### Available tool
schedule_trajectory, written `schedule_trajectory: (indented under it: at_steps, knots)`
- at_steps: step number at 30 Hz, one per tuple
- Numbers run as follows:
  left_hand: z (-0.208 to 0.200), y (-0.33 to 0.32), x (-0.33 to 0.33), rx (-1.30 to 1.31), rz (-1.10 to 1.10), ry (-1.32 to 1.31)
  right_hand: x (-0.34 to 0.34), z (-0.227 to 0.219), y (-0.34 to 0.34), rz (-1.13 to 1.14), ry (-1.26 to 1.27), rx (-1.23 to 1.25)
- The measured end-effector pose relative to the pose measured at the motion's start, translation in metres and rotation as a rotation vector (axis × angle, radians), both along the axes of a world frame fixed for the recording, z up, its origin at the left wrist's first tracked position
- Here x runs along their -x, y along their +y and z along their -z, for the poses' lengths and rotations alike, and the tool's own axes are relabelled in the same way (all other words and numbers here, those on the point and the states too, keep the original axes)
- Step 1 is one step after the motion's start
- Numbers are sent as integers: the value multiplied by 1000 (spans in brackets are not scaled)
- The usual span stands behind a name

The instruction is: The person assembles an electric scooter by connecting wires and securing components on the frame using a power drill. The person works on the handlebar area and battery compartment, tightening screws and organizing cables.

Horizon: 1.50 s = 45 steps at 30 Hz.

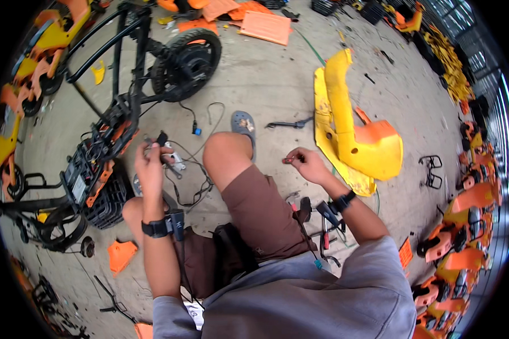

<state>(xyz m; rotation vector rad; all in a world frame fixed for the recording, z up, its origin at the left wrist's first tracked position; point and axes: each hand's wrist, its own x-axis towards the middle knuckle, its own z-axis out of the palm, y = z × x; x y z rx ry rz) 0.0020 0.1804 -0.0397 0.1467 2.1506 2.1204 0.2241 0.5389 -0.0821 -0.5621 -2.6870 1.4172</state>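
Observation:
My left hand point(148, 164) is raised beside the stripped black scooter frame point(119, 107), its fingers closed round a small black connector point(162, 138). Close by hang dark wires point(195, 195) and a silver-white metal part point(176, 160); whether my fingers touch that part I cannot tell. Out over the floor to the right, my right hand point(304, 163) pinches a small red piece with a dark end point(288, 160). What exactly it is looks too small to make out. A cable with a blue plug point(197, 131) trails from the frame onto the concrete.
Yellow and orange body panels point(350, 130) stand to the right, near a black bracket point(288, 123). Red-handled pliers point(325, 237) lie by my right thigh. The frame's wheel point(189, 65) lies ahead. Orange scooters point(464, 226) line the right side; orange panels point(264, 27) are at the back.

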Motion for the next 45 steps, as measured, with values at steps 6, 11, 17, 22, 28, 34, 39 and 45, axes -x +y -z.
schedule_trajectory:
  at_steps: [6, 11, 17, 22, 28, 34, 39, 45]
  knots:
    - [10, -17, 7, 1, -3, -46, -58, 187, 47, 112, -603, 236]
    - [12, -40, 0, 43, 14, -158, -82, 245, 26, 338, -612, -82]
    - [11, -51, -4, 50, -28, -225, -92, 218, 11, 341, -597, -138]
    - [2, -30, -10, 116, -6, -206, -100, 195, 18, 326, -419, 31]
    - [7, -30, -14, 35, 34, -177, 11, 40, 21, 559, 90, 616]
    - [-48, -28, -10, 123, 58, -235, 141, -186, -25, 244, 445, 623]
    - [-128, -30, 31, 241, 94, 13, 269, -232, -64, -67, 659, 270]
    - [-199, -3, 117, 748, 84, 478, 405, -247, -88, -94, 669, -175]
